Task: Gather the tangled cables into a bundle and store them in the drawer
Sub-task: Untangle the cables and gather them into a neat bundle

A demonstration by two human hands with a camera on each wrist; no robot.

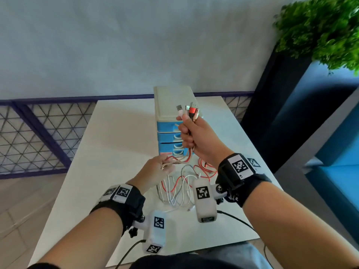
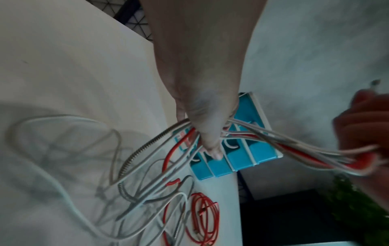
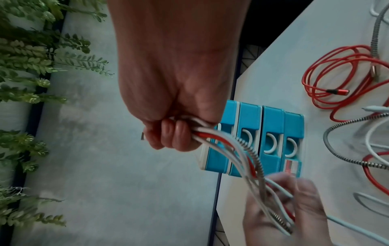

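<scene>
Several cables, red, white and braided grey, run as one bundle (image 1: 187,155) between my hands. My right hand (image 1: 189,133) is raised in front of the drawer unit (image 1: 169,105) and grips the bundle in a fist, with the USB plugs (image 1: 187,109) sticking up above the thumb. In the right wrist view the right hand (image 3: 174,134) is curled tight round the cables (image 3: 235,149). Lower down, my left hand (image 1: 163,166) holds the same strands among its fingers. The left hand (image 2: 207,133) has cables (image 2: 294,146) leaving it on both sides. Loose loops (image 1: 178,189) trail on the table.
The drawer unit (image 3: 271,119) is blue with a white top and its drawers look closed. A red cable coil (image 3: 334,78) lies on the white table (image 1: 116,144) to the right of the loops. A plant in a dark planter (image 1: 320,30) stands at the right, a wire fence behind.
</scene>
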